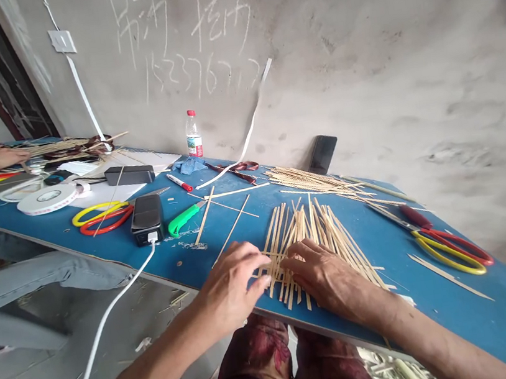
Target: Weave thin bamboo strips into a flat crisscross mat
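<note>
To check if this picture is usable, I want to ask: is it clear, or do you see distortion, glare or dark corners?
In the head view, the wide lens bends the blue table and the wall; the right corners fall dark; the light is soft, without strong glare; the left hand and right hand show no heavy blur.

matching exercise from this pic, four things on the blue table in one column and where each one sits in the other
Things:
1. crossed flat strips
2. plastic bottle
3. green-handled knife
4. roll of white tape

Places:
A. left part of the blue table
B. right beside the black power bank
C. touched by the left hand and right hand
D. back edge of the table, by the wall

Pairs: 1-C, 2-D, 3-B, 4-A
</note>
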`<state>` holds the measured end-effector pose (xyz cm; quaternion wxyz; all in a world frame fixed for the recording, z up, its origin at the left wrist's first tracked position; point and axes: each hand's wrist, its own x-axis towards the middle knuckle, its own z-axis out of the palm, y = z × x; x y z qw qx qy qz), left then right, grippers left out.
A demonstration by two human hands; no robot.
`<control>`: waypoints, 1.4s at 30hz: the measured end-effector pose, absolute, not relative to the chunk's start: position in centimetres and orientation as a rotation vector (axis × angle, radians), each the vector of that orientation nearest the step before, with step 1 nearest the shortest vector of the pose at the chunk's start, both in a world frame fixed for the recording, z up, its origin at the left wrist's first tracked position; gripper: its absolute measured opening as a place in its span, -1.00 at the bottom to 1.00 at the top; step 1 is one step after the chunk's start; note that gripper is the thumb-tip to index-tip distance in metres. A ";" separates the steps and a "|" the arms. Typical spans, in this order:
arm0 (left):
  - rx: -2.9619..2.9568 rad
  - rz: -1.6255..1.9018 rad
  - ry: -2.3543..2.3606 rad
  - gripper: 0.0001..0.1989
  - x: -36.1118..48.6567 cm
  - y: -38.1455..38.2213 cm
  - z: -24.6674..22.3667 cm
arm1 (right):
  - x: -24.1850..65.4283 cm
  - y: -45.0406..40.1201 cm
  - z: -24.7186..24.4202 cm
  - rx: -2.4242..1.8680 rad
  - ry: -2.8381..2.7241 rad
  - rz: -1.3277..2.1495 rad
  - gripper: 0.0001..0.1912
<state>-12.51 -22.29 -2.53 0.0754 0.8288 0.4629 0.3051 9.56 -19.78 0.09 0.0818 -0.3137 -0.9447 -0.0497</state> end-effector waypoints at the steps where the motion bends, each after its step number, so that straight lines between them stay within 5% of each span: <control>1: 2.486 0.905 1.346 -0.79 -12.1 -22.5 -2.7 | 9.6 -19.8 0.0 -0.936 -2.816 -0.147 -0.75; 13: 2.589 0.732 1.543 -0.88 -10.6 -22.0 -2.6 | 10.5 -20.2 -0.1 -0.943 -2.811 -0.127 -0.68; 23: 2.509 0.801 1.582 -0.89 -10.3 -21.8 -3.4 | 9.6 -18.9 -0.6 -1.067 -2.853 -0.311 -0.74; 42: 2.572 1.058 1.552 -0.82 -10.5 -23.4 -4.2 | 10.2 -19.0 0.4 -0.987 -2.858 -0.163 -0.52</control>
